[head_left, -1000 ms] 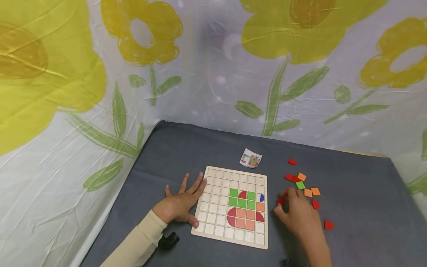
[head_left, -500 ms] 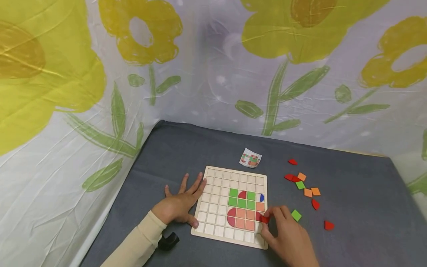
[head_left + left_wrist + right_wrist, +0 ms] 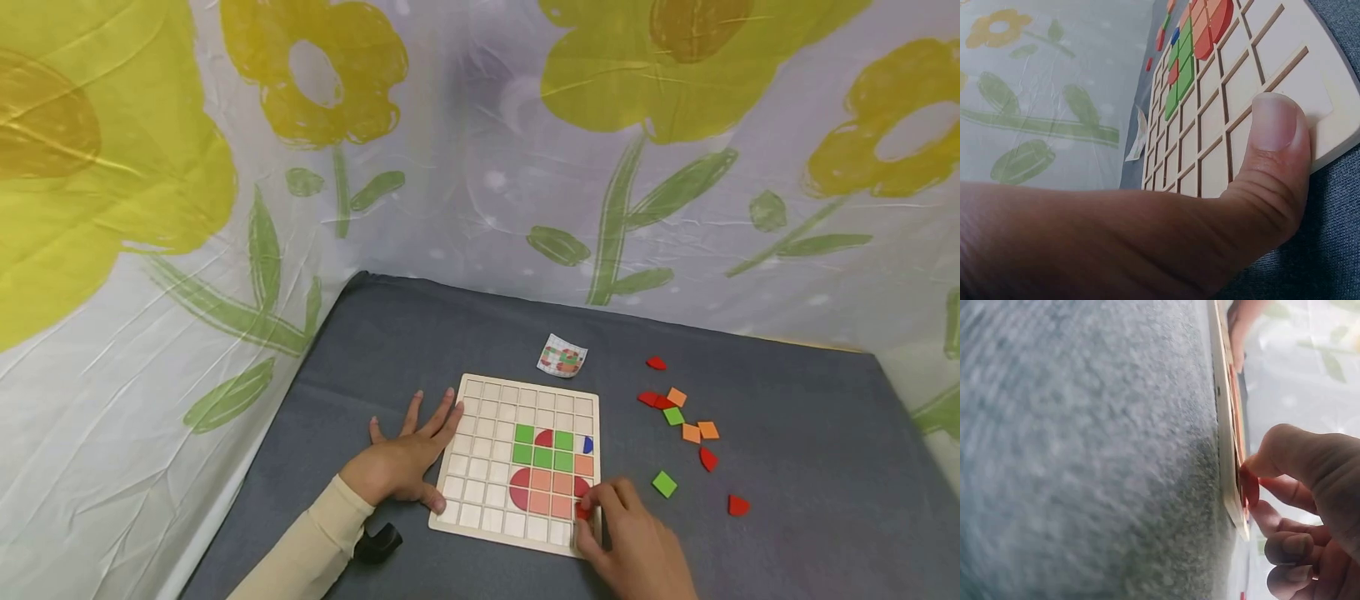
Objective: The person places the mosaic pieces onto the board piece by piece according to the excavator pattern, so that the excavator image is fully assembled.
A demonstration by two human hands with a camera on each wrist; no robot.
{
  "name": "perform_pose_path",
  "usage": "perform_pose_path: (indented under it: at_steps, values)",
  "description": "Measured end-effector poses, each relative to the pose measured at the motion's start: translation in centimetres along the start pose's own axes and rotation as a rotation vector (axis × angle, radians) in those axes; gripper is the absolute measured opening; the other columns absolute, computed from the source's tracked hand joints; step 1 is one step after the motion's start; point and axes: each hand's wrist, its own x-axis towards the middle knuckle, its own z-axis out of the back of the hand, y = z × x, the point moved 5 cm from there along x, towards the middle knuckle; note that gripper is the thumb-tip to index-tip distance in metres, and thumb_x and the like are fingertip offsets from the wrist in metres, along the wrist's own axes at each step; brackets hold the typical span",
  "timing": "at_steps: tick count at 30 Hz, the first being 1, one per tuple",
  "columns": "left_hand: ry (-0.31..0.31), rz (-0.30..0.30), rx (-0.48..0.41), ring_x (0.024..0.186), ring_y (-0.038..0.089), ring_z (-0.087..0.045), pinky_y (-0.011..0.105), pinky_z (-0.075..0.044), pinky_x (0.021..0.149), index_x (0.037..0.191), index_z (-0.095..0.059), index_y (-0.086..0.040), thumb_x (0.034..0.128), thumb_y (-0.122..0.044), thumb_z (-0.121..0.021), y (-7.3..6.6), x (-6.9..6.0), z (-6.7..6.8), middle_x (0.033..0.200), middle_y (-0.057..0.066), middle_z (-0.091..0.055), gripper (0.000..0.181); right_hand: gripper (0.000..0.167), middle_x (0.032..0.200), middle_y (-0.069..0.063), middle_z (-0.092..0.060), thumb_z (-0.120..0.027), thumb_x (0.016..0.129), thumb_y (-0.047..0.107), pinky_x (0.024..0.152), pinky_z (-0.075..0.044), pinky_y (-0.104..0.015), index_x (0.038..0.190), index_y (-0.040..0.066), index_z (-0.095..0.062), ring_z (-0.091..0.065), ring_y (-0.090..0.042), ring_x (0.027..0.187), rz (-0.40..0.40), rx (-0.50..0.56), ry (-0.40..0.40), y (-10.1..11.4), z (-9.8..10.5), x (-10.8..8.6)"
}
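Note:
A square wooden grid board (image 3: 480, 467) lies on the dark cloth, with green, orange, red and blue tiles set in its right half. My left hand (image 3: 405, 467) has its fingers spread at the board's left edge; in the left wrist view its thumb (image 3: 1275, 134) presses on a corner of the board. At the board's lower right, my right hand (image 3: 630, 537) pinches a red quarter-circle tile (image 3: 582, 510) over a cell just below another red tile. In the right wrist view the pinched red tile (image 3: 1249, 486) stands tilted against the board, between thumb and finger.
A small printed pattern card (image 3: 562, 356) lies behind the board. Loose orange, red and green tiles are scattered to the right, among them a green square (image 3: 664, 484) and a red piece (image 3: 738, 505). A black curved object (image 3: 378, 544) sits by the left wrist.
My right hand has moved left from the loose tiles to the board, bringing a red tile. A green square it had covered now shows. The left hand stays put.

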Motion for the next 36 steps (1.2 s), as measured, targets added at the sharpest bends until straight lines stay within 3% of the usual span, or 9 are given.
perform_pose_path:
  at_steps: [4, 12, 19, 27, 31, 36]
  values:
    - [0.003, 0.020, 0.008, 0.161, 0.043, 0.016, 0.095, -0.004, 0.102, 0.172, -0.002, -0.022, 0.0690, -0.049, -0.093, -0.7, -0.6, 0.7, 0.178, 0.001, 0.013, 0.141, 0.023, 0.101, 0.002, -0.055, -0.084, 0.088, 0.032, 0.050, -0.037, -0.027, 0.095, 0.026, -0.063, -0.042, -0.008, 0.056, 0.014, -0.013, -0.031, 0.3, -0.2, -0.1]
    - [0.002, 0.019, 0.010, 0.161, 0.042, 0.015, 0.094, -0.004, 0.103, 0.173, -0.002, -0.023, 0.0704, -0.048, -0.093, -0.6, -0.6, 0.7, 0.179, 0.001, 0.013, 0.139, 0.023, 0.099, 0.002, -0.056, -0.085, 0.089, 0.031, 0.049, -0.035, -0.026, 0.094, 0.025, -0.064, -0.040, -0.008, 0.055, 0.028, -0.030, -0.073, 0.4, -0.3, -0.1]
    - [-0.022, -0.024, -0.007, 0.160, 0.042, 0.022, 0.097, 0.000, 0.097, 0.171, 0.010, -0.032, 0.0687, -0.053, -0.093, 0.7, 0.4, -0.6, 0.176, -0.006, 0.023, 0.146, 0.021, 0.097, 0.004, -0.053, -0.085, 0.090, 0.033, 0.049, -0.036, -0.027, 0.093, 0.026, -0.065, -0.040, -0.007, 0.055, 0.018, -0.020, -0.059, 0.4, -0.2, -0.1]
    - [-0.021, 0.006, -0.011, 0.160, 0.040, 0.023, 0.094, 0.003, 0.101, 0.171, 0.006, -0.031, 0.0666, -0.051, -0.094, 1.0, 0.8, -1.0, 0.177, -0.005, 0.020, 0.146, 0.018, 0.102, 0.005, -0.056, -0.083, 0.092, 0.034, 0.054, -0.041, -0.027, 0.097, 0.027, -0.068, -0.045, -0.007, 0.061, 0.023, 0.013, -0.066, -0.4, 0.5, 0.3]
    - [-0.023, -0.001, -0.016, 0.159, 0.038, 0.025, 0.095, 0.005, 0.100, 0.170, 0.010, -0.034, 0.0654, -0.055, -0.093, 1.5, 1.3, -1.5, 0.175, -0.009, 0.025, 0.148, 0.014, 0.107, 0.001, -0.059, -0.080, 0.095, 0.030, 0.055, -0.045, -0.030, 0.101, 0.021, -0.071, -0.048, -0.009, 0.063, 0.040, 0.018, -0.113, -1.4, 1.8, 0.8]
    - [-0.001, 0.006, -0.014, 0.160, 0.040, 0.022, 0.095, 0.003, 0.099, 0.171, 0.006, -0.030, 0.0681, -0.051, -0.094, 0.5, 0.4, -0.5, 0.177, -0.005, 0.020, 0.146, 0.013, 0.105, -0.002, -0.063, -0.081, 0.094, 0.025, 0.057, -0.051, -0.036, 0.101, 0.018, -0.073, -0.053, -0.011, 0.066, 0.069, -0.009, -0.232, -3.0, 3.2, 1.0]
